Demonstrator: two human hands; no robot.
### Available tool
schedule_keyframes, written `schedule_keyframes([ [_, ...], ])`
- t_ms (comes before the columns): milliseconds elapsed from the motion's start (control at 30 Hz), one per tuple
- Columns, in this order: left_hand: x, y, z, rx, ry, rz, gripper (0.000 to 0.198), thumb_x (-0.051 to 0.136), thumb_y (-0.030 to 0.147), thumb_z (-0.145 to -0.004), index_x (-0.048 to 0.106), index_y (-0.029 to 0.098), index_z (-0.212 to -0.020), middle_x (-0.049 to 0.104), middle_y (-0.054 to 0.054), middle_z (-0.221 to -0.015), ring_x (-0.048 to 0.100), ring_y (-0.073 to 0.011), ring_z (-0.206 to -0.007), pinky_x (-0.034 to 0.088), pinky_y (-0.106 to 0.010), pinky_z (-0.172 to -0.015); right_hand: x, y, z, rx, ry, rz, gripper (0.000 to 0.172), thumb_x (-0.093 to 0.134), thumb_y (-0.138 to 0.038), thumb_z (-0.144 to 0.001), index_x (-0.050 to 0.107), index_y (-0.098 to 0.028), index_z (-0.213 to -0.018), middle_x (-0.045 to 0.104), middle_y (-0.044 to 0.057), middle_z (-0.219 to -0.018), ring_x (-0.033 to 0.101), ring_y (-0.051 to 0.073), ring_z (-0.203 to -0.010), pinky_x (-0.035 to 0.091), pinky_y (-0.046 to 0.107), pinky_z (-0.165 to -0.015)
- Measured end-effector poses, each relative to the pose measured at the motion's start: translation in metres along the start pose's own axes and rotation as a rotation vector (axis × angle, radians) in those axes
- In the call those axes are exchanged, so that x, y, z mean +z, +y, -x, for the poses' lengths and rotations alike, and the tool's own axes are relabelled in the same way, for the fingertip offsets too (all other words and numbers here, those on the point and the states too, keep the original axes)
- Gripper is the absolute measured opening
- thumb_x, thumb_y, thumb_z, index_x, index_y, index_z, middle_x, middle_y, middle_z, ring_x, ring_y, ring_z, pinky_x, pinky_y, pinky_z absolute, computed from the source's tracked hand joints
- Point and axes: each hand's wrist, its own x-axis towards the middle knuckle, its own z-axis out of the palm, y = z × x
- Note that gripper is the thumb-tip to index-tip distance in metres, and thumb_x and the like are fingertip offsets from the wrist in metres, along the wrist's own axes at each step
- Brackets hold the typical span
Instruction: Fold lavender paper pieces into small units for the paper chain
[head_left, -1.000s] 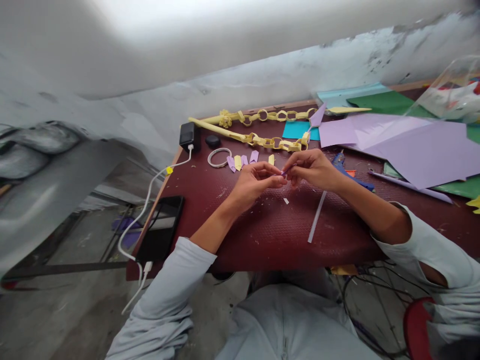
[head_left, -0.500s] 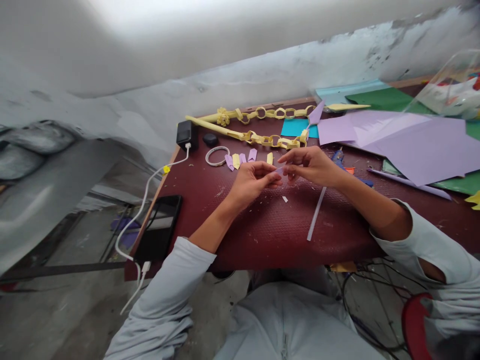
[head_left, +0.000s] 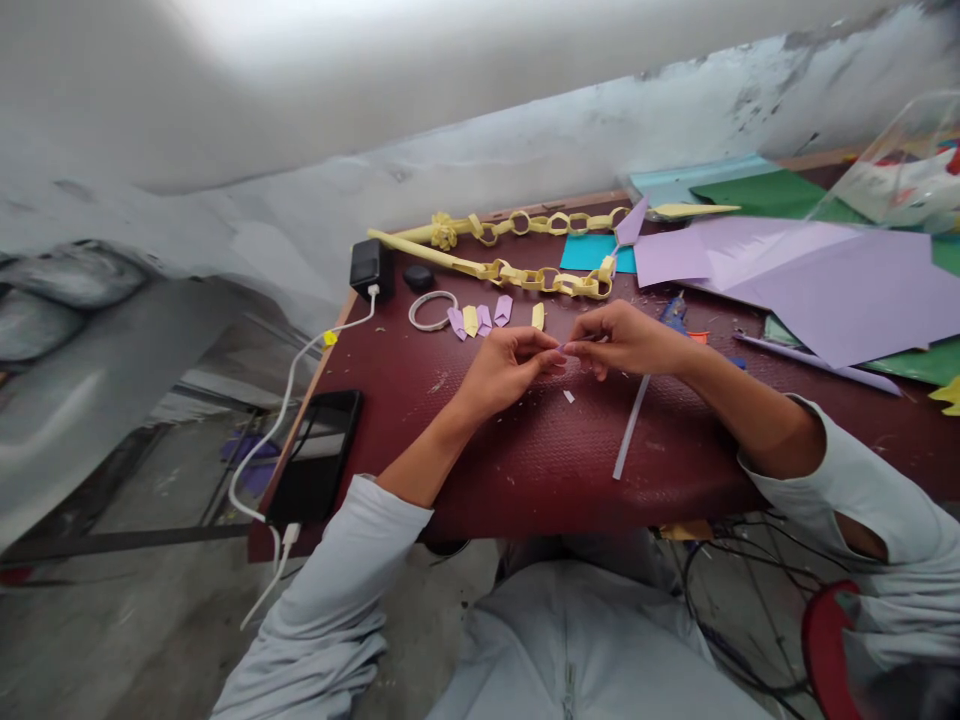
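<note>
Over the dark red table, my left hand [head_left: 504, 372] and my right hand [head_left: 626, 338] meet fingertip to fingertip. Both pinch a small purple paper piece [head_left: 562, 349], mostly covered by the fingers. Beyond my left hand lie several folded tabs, such as a purple paper tab [head_left: 504, 310] and a yellow paper tab [head_left: 470, 321]. Another yellow tab [head_left: 538, 317] rests just behind the fingertips. A tiny paper scrap [head_left: 568, 396] is below them. Near my right wrist lies a pale purple paper strip [head_left: 631, 428], and partly behind that forearm a blue glue gun [head_left: 673, 312].
Yellow paper chains [head_left: 551, 281] stretch along the back edge. Purple sheets [head_left: 832, 290] and green card [head_left: 780, 195] are piled on the right. At left are a black phone [head_left: 319, 455], a black charger [head_left: 370, 268] with white cable [head_left: 294, 385], and a roll of tape [head_left: 433, 311].
My fingertips have drawn together, and less of the purple paper piece shows between them. My right fingers have lowered and closed around it. The view has shifted very slightly.
</note>
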Motion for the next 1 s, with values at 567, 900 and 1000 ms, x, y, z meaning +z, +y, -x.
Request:
schedule_keyframes([
  [567, -0.004, 0.002, -0.004, -0.076, -0.012, 0.008, 0.044, 0.099, 0.055, -0.088, 0.080, 0.015, -0.092, 0.083, -0.009, -0.082, 0.079, -0.0152, -0.068, 0.067, -0.026, -0.065, -0.006, 0.004, -0.001, 0.010, -0.003, -0.087, 0.039, 0.085, -0.051, -0.105, 0.075, -0.018, -0.087, 0.075, 0.000, -0.067, 0.069, 0.011, -0.050, 0.052, 0.021, -0.045],
  [900, -0.012, -0.003, -0.007, -0.105, 0.005, 0.071, 0.050, 0.102, 0.058, -0.083, 0.080, 0.015, -0.096, 0.085, -0.011, -0.088, 0.082, -0.0195, -0.073, 0.071, -0.032, -0.070, -0.019, 0.012, -0.003, -0.004, 0.149, -0.142, 0.035, 0.085, -0.052, -0.104, 0.077, -0.018, -0.104, 0.077, 0.002, -0.082, 0.070, 0.011, -0.057, 0.060, 0.022, -0.049],
  [1000, -0.008, -0.003, -0.008, -0.037, 0.001, 0.010, 0.054, 0.100, 0.058, -0.085, 0.082, 0.016, -0.111, 0.086, -0.011, -0.092, 0.082, -0.0200, -0.076, 0.069, -0.032, -0.072, -0.006, 0.007, -0.003, 0.006, 0.044, -0.093, 0.030, 0.084, -0.045, -0.106, 0.077, -0.016, -0.101, 0.077, 0.001, -0.080, 0.073, 0.010, -0.058, 0.057, 0.019, -0.050],
])
